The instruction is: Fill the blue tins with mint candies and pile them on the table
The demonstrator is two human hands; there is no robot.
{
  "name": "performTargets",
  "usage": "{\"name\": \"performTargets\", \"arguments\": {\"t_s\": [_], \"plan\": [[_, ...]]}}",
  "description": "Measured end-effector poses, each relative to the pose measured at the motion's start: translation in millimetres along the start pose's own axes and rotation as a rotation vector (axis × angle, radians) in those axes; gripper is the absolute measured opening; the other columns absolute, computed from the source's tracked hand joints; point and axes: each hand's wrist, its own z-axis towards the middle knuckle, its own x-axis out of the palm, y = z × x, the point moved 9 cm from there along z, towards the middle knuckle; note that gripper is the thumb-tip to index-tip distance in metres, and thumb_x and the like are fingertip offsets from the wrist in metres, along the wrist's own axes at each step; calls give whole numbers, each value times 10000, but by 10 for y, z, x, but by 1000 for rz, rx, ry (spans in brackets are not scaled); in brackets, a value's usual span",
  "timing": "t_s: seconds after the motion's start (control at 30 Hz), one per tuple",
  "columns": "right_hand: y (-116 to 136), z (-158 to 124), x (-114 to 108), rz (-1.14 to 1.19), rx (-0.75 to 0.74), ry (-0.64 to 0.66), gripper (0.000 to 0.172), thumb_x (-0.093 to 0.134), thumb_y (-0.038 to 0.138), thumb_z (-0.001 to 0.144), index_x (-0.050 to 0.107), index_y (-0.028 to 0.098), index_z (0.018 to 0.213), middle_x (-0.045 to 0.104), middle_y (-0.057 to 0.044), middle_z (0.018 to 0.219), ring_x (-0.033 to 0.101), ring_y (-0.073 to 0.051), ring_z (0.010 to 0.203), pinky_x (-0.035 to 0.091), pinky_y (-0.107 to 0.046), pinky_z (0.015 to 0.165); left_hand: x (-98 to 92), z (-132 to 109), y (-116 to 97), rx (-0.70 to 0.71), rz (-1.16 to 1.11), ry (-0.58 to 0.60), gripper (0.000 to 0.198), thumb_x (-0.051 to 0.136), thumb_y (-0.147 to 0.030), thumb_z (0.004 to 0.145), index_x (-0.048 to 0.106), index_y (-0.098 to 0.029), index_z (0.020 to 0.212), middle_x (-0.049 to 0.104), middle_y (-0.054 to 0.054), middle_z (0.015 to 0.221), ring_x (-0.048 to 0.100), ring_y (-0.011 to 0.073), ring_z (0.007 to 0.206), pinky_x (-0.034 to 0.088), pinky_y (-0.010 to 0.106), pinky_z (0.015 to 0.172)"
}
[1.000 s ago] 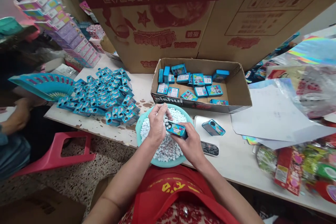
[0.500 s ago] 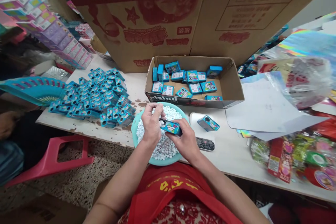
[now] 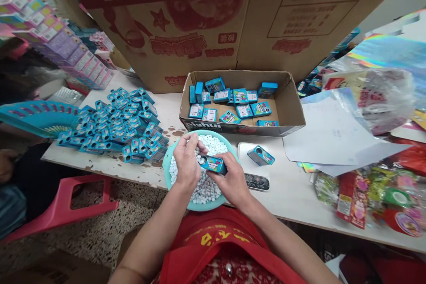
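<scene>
My right hand (image 3: 233, 180) grips a small blue candy box (image 3: 214, 165) printed "Caramelo", its round opening facing left. Beside that opening, my left hand (image 3: 187, 159) is closed with small white candies between its fingers and palm. Both hands are above a turquoise bowl (image 3: 167, 177) full of white candy pellets (image 3: 203, 191). Right of the bowl, another blue box (image 3: 261, 155) sits on a white scale (image 3: 244, 159) with a dark panel.
Behind the bowl, a cardboard tray (image 3: 286, 105) holds several blue boxes. Many open blue boxes (image 3: 116, 120) are crowded on the left. White sheets (image 3: 333, 128) and bagged candy (image 3: 396, 195) lie to the right. A large carton (image 3: 199, 22) stands at the back; a pink stool (image 3: 83, 211) is lower left.
The view has shifted slightly. My left hand's fingers have moved down closer over the box opening, with white candies at it. My right hand keeps hold of the box.
</scene>
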Motion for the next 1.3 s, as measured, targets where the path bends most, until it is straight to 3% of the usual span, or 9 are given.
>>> {"name": "performTargets", "arguments": {"t_s": [0.1,0.23,0.43,0.6,0.87,1.03,1.2,1.3], "plan": [[57,1,-40,31,-41,-23,250,646,194,759,563,239,991,593,-41,925,565,-219,901,458,-351,787,23,-9,-73,65,-23,0,161,650,-280,751,533,-169,744,511,-52,544,472,68,468,370,179,449],[-67,10,-4,22,18,-29,245,658,171,731,560,229,948,581,-38,910,562,-223,902,458,-356,786,11,48,41,44,51,-17,172,654,-269,739,525,-161,701,500,-52,541,464,58,462,334,163,423],[-97,9,4,42,-2,-40,252,652,169,737,563,220,966,581,-41,921,557,-214,898,455,-344,789,47,31,44,81,92,-2,161,627,-303,769,541,-170,747,534,-53,528,567,98,505,452,209,527],[-163,39,32,59,45,-31,255,664,149,715,563,221,937,588,-36,916,561,-214,898,456,-349,784,63,21,68,30,135,-14,187,615,-335,773,564,-154,766,590,-28,546,599,117,502,482,235,550],[-9,34,-85,135,33,-62,260,672,166,727,565,234,954,589,-32,926,562,-208,899,454,-346,791,173,-74,-166,102,90,70,181,624,-341,778,575,-176,834,592,-23,618,581,100,538,515,233,553],[-173,28,7,120,74,-52,266,676,143,694,562,220,922,570,-18,877,557,-202,857,451,-334,755,90,3,16,34,178,42,202,624,-359,776,581,-171,835,586,-9,670,568,94,549,476,193,478],[-221,12,75,130,93,-51,282,687,135,684,561,215,923,571,-17,888,559,-192,851,450,-319,748,225,-56,23,60,245,222,242,623,-379,782,608,-181,919,637,43,840,624,133,749,526,244,660],[-249,-20,89,153,107,-23,269,710,165,676,582,217,906,586,-11,873,573,-189,845,462,-323,758,170,-30,-32,82,220,203,220,599,-383,799,593,-184,893,629,36,817,618,132,724,517,263,686]]}}
